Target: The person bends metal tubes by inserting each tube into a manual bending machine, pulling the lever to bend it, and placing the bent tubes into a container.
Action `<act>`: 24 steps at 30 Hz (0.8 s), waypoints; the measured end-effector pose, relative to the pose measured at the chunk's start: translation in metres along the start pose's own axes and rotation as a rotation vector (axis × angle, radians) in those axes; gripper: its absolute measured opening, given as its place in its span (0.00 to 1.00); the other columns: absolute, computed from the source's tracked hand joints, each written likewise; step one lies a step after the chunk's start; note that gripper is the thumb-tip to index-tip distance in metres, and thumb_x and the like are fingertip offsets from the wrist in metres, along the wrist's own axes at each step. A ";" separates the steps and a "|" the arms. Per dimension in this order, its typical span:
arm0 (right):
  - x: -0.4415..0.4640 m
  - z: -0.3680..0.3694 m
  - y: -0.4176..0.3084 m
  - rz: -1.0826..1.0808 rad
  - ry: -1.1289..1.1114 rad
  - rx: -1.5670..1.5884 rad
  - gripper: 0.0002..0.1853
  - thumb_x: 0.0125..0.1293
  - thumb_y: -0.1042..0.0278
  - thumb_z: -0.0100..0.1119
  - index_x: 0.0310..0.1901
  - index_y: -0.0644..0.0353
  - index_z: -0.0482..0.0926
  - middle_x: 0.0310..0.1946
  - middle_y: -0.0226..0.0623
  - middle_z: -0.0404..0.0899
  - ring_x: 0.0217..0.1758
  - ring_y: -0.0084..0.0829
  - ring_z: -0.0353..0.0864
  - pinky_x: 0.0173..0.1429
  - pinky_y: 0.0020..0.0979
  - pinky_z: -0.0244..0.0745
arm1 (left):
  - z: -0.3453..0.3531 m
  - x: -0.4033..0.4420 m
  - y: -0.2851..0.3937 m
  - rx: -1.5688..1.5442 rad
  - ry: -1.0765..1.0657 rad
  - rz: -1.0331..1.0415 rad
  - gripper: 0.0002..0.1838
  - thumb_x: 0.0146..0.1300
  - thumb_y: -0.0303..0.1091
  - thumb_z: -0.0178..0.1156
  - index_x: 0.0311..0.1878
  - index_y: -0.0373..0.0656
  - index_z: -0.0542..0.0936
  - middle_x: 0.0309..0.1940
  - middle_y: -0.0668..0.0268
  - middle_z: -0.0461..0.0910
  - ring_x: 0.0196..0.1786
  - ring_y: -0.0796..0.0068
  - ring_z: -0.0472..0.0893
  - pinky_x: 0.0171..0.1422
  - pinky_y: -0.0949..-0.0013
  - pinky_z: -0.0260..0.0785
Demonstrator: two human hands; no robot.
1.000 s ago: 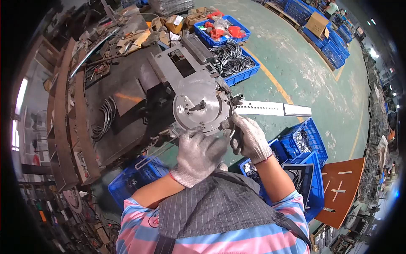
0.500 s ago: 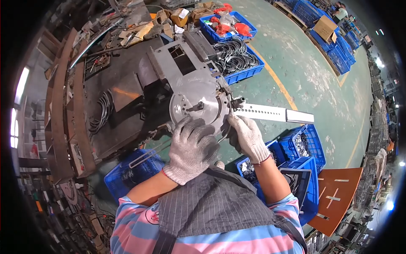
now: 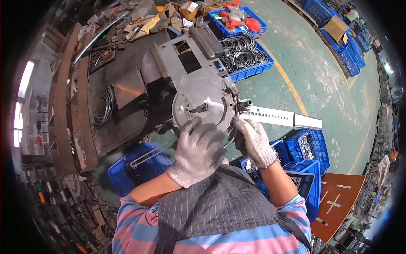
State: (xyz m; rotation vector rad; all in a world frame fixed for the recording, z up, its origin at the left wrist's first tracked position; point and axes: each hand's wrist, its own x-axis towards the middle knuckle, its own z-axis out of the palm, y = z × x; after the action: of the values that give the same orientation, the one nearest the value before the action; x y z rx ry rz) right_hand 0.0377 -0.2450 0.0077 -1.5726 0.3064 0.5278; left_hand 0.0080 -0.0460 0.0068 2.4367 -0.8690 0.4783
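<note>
A steel fixture with a round plate (image 3: 213, 111) stands in front of me, a dark pin at its middle. My left hand (image 3: 198, 150), in a grey-white glove, lies over the plate's near edge with its fingers spread. On the right, my gloved right hand (image 3: 253, 142) has its fingers pinched round a thin curved metal rod (image 3: 231, 139) at the plate's near right edge. A perforated metal bar (image 3: 270, 115) sticks out to the right from the fixture. The rod's ends are partly hidden by my fingers.
Curved metal parts fill a blue crate (image 3: 253, 73) behind the fixture; more lie on the dark bench (image 3: 127, 55). Blue crates (image 3: 137, 163) (image 3: 315, 148) stand on both sides near me. An orange board (image 3: 340, 203) leans at the right. A person (image 3: 352, 15) is far off.
My left hand has opened from a closed shape and spread its fingers by the plate. My right hand has stayed pinched at the plate's right edge. The view has shifted slightly.
</note>
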 end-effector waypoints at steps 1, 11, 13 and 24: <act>0.001 0.003 -0.003 0.009 -0.012 0.055 0.19 0.75 0.54 0.55 0.38 0.64 0.84 0.23 0.29 0.78 0.24 0.17 0.71 0.28 0.24 0.65 | -0.001 0.000 -0.001 0.000 0.001 -0.006 0.14 0.48 0.37 0.72 0.36 0.50 0.78 0.49 0.67 0.79 0.60 0.60 0.77 0.74 0.42 0.60; 0.000 0.016 0.000 0.009 0.081 0.126 0.23 0.77 0.47 0.53 0.33 0.60 0.80 0.16 0.27 0.73 0.12 0.18 0.66 0.16 0.23 0.56 | -0.004 -0.002 0.001 -0.033 -0.002 -0.119 0.13 0.49 0.38 0.73 0.35 0.51 0.79 0.49 0.67 0.80 0.61 0.57 0.76 0.76 0.40 0.55; -0.010 0.008 0.000 -0.004 0.103 0.082 0.24 0.78 0.47 0.51 0.34 0.61 0.82 0.18 0.30 0.77 0.15 0.18 0.70 0.18 0.23 0.61 | -0.002 -0.002 0.001 -0.001 0.048 -0.100 0.14 0.49 0.39 0.73 0.36 0.52 0.79 0.49 0.67 0.80 0.61 0.57 0.76 0.75 0.39 0.56; 0.017 -0.260 0.021 -0.388 0.540 -1.218 0.21 0.75 0.51 0.49 0.47 0.62 0.83 0.41 0.52 0.83 0.47 0.53 0.83 0.54 0.45 0.75 | 0.001 -0.003 0.003 0.051 0.078 -0.080 0.14 0.48 0.37 0.73 0.36 0.51 0.79 0.48 0.67 0.80 0.60 0.57 0.77 0.77 0.40 0.56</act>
State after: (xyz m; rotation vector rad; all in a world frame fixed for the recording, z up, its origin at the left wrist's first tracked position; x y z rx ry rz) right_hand 0.0794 -0.5015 -0.0177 -2.8816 0.0415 -0.1062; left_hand 0.0036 -0.0467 0.0059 2.4709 -0.7322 0.5676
